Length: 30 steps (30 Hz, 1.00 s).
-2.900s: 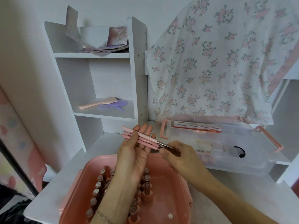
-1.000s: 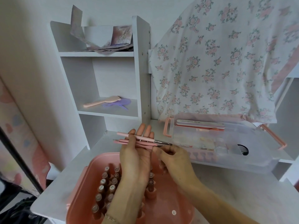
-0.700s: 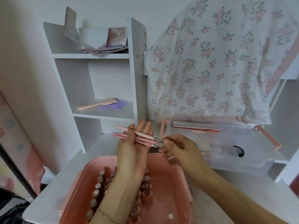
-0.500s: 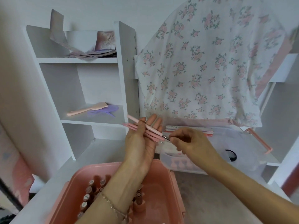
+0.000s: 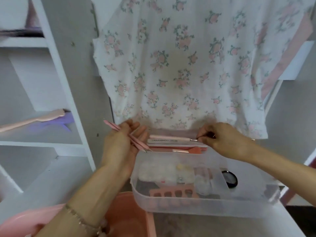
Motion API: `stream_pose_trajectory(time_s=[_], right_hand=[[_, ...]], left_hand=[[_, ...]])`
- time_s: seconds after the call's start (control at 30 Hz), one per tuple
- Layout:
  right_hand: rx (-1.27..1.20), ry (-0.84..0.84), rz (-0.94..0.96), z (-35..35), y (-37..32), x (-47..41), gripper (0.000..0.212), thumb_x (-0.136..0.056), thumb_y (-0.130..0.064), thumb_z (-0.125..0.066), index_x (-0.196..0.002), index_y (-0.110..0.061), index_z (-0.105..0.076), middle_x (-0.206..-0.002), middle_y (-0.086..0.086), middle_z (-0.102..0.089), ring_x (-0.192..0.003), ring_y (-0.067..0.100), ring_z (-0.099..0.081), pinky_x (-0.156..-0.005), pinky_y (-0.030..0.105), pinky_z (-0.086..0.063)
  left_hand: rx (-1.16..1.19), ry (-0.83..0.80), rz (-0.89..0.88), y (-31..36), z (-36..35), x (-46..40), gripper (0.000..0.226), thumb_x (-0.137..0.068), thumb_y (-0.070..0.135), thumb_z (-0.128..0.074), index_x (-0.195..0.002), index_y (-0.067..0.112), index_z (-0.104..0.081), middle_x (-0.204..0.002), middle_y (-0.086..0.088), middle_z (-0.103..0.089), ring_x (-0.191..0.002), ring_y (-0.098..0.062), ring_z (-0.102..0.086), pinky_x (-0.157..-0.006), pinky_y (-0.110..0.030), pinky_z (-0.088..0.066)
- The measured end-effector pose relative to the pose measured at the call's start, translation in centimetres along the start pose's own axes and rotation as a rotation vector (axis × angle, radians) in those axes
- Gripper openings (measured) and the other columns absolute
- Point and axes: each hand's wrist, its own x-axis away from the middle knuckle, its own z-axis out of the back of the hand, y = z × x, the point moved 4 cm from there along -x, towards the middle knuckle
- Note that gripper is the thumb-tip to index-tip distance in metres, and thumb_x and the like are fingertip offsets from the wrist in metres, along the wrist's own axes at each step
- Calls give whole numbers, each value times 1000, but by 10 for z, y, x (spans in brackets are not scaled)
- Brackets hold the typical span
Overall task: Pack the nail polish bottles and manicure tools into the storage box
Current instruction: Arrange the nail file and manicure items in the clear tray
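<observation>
My left hand (image 5: 119, 144) holds a small bundle of thin pink manicure tools (image 5: 135, 141) across its palm, just left of the clear tray (image 5: 188, 205). My right hand (image 5: 222, 139) pinches the metal tip of one pink tool (image 5: 169, 138) that lies along the nail file (image 5: 176, 142) at the tray's back edge. A pink brush (image 5: 186, 151) lies in front of the file. The tray's compartments hold a pink toe separator (image 5: 174, 194), white pieces and small items. The pink storage box (image 5: 126, 218) shows only at the bottom; its bottles are out of sight.
A white shelf unit (image 5: 51, 93) stands at the left, with a pink brush (image 5: 32, 119) and a purple comb (image 5: 54, 124) on one shelf. A floral cloth (image 5: 179, 65) hangs behind the tray. A dark round item (image 5: 230, 180) lies right of the compartments.
The view swung right and closer to the clear tray. My right hand drew one pink tool out of the left hand's bundle and carried it onto the nail file in the tray.
</observation>
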Motion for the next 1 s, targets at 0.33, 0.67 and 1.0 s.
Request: stream_pose_trajectory(time_s=[0.33, 0.67, 1.0], right_hand=[[64, -200, -58, -38, 16, -26, 10, -81, -17, -65, -82, -14, -74, -71, -9, -67, -56, -2, -50, -52, 1, -37], [162, -147, -55, -30, 11, -34, 20, -79, -22, -64, -80, -2, -64, -74, 7, -66, -65, 15, -59, -49, 13, -38], [-516, -166, 91, -28, -48, -27, 9, -82, -31, -64, -77, -26, -70, -55, -12, -58, -51, -1, -49, -48, 8, -36]], left_hand=[[-100, -81, -58, -10, -1, -21, 24, -99, 17, -37, -92, 10, -59, -58, 2, -62, -58, -10, -65, -56, -21, -54], [-12, -141, -13, -18, -12, -23, 25, -99, 14, -36, -93, 7, -60, -64, -4, -69, -66, -16, -70, -57, -25, -57], [-179, -246, -97, -16, -34, -12, 26, -100, 26, -29, -93, 16, -52, -107, 4, -71, -112, -5, -58, -105, -39, -37]])
